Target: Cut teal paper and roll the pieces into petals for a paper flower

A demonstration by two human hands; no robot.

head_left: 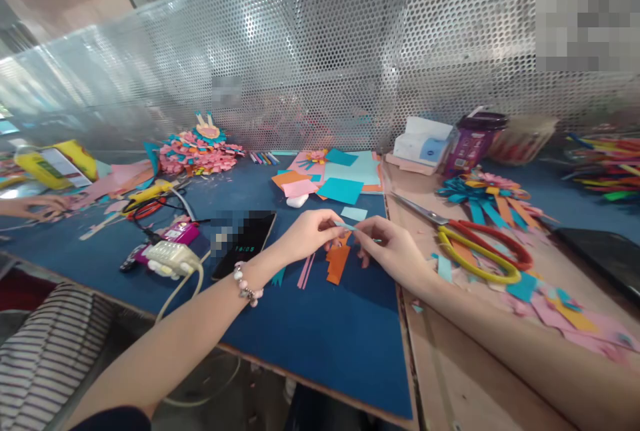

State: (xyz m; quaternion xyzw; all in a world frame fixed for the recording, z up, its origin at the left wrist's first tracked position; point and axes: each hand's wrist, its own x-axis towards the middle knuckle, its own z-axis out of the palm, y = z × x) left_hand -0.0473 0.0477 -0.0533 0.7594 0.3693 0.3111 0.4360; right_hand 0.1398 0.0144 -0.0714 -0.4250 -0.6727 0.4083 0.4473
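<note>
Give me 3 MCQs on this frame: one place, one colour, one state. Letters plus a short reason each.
1. Where do the scissors lie?
A. on the bare board right of the blue mat
B. on the phone
C. inside the purple container

2. What colour is the small strip pinched between both hands?
A. yellow
B. light blue
C. black

3. What state is the phone in?
A. screen lit, lying flat on the mat
B. standing upright
C. held in the left hand

Key:
1 A: the red and yellow handles rest on the brown board, off the mat.
2 B: the strip between the left hand and right hand is pale blue, above orange pieces on the mat.
3 A: digits glow on the screen, and neither hand touches it.
</note>
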